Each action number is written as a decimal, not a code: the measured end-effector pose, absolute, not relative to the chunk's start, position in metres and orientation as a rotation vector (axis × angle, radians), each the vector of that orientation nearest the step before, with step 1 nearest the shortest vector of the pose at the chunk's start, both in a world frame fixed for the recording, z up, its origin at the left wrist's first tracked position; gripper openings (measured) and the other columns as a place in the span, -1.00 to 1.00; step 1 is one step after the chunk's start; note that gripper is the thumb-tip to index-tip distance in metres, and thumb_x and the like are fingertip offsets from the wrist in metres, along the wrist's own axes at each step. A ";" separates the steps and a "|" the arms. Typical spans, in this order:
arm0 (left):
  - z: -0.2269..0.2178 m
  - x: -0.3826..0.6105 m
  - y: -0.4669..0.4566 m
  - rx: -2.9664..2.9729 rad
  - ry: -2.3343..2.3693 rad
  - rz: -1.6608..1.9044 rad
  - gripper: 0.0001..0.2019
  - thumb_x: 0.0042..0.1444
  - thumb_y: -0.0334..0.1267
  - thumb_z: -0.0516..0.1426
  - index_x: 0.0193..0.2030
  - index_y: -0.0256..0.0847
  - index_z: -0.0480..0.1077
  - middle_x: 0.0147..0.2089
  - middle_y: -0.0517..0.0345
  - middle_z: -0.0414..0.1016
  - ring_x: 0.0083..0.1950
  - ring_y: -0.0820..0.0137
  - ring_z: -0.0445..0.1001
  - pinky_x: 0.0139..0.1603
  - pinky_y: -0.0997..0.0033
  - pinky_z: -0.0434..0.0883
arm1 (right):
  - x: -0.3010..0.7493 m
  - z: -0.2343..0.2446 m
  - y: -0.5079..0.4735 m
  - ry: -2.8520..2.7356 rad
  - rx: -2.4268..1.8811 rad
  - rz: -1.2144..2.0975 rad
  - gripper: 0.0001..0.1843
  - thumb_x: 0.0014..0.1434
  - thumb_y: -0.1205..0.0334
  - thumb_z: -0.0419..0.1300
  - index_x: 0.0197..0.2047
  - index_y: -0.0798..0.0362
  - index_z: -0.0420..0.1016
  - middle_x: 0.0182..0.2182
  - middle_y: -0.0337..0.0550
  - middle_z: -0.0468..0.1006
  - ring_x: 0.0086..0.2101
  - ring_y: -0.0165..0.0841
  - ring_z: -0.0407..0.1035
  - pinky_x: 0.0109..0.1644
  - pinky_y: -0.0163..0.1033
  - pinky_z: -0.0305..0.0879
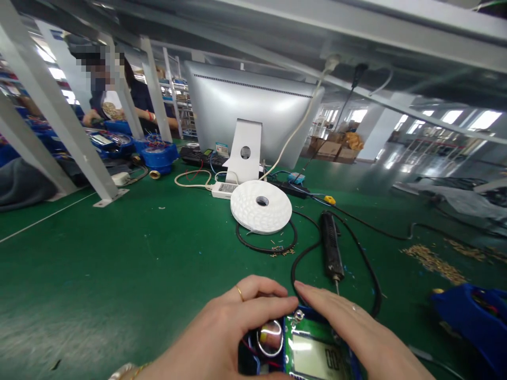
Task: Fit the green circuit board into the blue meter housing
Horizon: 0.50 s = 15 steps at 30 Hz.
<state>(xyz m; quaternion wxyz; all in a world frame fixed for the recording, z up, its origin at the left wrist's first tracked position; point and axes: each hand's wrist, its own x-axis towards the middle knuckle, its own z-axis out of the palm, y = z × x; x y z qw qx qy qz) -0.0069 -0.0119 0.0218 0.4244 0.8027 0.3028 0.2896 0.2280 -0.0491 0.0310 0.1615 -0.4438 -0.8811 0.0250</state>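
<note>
At the front edge of the view sits a blue meter housing with a green circuit board [293, 338] and a grey LCD [315, 358] that shows zeros. A round shiny part [270, 338] and some red wires lie at the board's left. My left hand [237, 322] is closed around the housing's left and far side, its fingers bent over the top edge. Along the right side my right hand [348, 322] presses with fingers together and fairly straight. Both palms hide much of the housing. Just beyond, a black electric screwdriver [331, 245] lies on the green bench.
A white tape roll [245, 214] lies ahead, before a monitor's back [253, 100]. Black cable loops around the screwdriver. Loose brass screws [433, 263] and another blue housing [471, 316] are at right. Metal posts [75, 105] stand left; a person [138, 100] works beyond them.
</note>
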 end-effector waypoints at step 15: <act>0.029 -0.018 -0.028 2.251 0.702 1.027 -0.90 0.14 -0.44 0.15 -0.20 -0.24 0.44 -0.17 0.12 0.59 -0.09 0.42 0.50 0.05 0.41 0.34 | 0.227 0.030 -0.041 -2.522 -1.066 -0.162 -0.36 0.02 -0.11 0.28 0.11 0.00 0.32 -0.09 -0.12 0.56 -0.17 -0.18 0.50 -0.14 -0.17 0.53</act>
